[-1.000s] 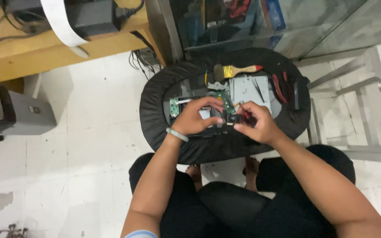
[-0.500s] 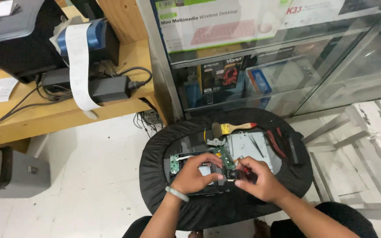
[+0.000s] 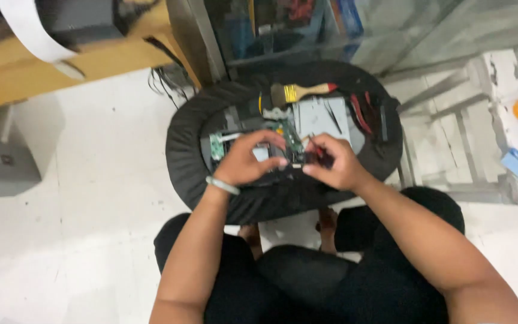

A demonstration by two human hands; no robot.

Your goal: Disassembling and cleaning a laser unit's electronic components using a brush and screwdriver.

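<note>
Green circuit board [image 3: 290,139] under left hand [image 3: 248,162], beside right hand [image 3: 333,163]

White floor [image 3: 91,198], wood bench [image 3: 43,78], glass cabinet [image 3: 307,30]

Black round tray [image 3: 187,144] holding a green circuit board [image 3: 292,139], grey metal plate [image 3: 322,117], a brush [image 3: 301,93] with tan handle, yellow band and red tip, and red-handled pliers [image 3: 360,113]; pale bracelet [image 3: 222,185] on the wrist

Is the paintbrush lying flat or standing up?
Lying flat: the paintbrush rests lengthwise on the black round tray, untouched, beyond both hands.
</note>
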